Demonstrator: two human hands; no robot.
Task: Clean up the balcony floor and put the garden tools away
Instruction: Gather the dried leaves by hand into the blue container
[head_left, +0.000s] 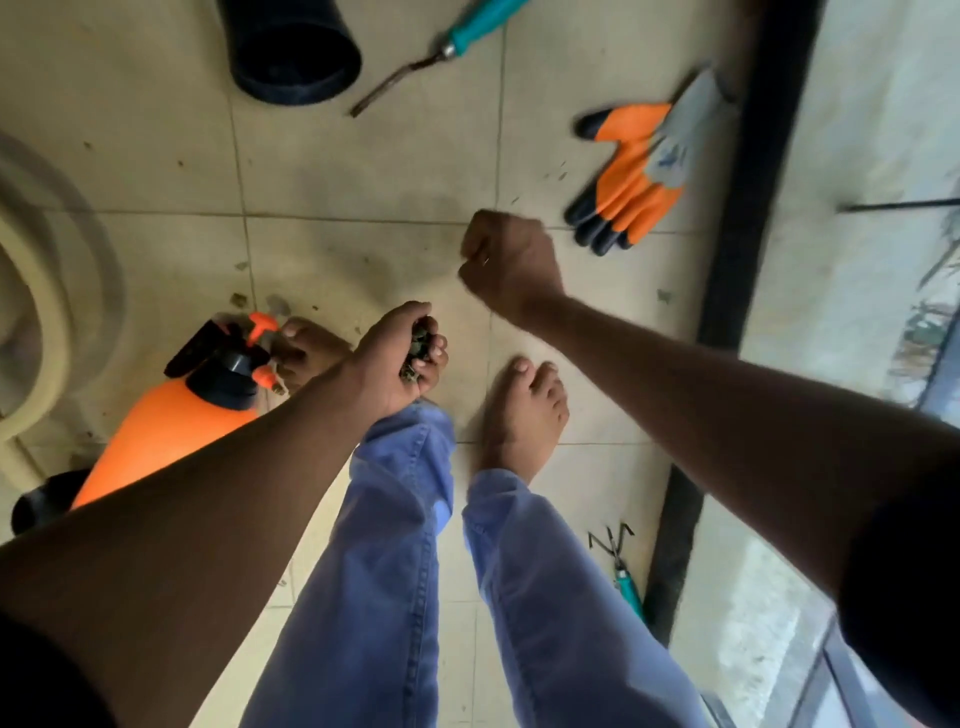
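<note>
My left hand (400, 358) is cupped around a clump of dark plant debris (418, 351), held above my feet. My right hand (511, 262) hangs over the beige tiled floor (363, 171) with its fingers curled into a fist; whether anything is inside is hidden. A pair of orange and grey garden gloves (644, 171) lies just right of that fist. A teal-handled weeder (447, 49) lies at the top. A small teal-handled hand rake (618, 564) rests by the black rail at lower right. An orange pressure sprayer (176, 421) lies on its side at the left.
A black plastic pot (291, 47) lies on its side at the top. A beige hose coil (47, 291) fills the left edge. A black railing base (737, 249) runs down the right. Small bits of debris (239, 299) dot the tiles. My bare feet stand mid-floor.
</note>
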